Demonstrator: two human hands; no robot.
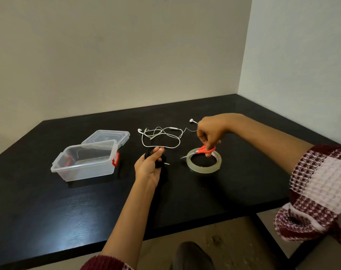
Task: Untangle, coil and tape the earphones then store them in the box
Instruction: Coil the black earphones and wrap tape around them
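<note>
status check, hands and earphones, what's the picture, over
Left grip holds coiled black earphones. Right grip holds orange scissors above tape roll. White earphones lie tangled on table; box open.

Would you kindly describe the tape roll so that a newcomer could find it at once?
Start at the black table; on its right part, under the right hand with the orange scissors, lies the tape roll. It is the only flat, clear ring, unlike the white earphones farther back.

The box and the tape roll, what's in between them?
The left hand gripping the coiled black earphones, over bare table, in the head view.
</note>
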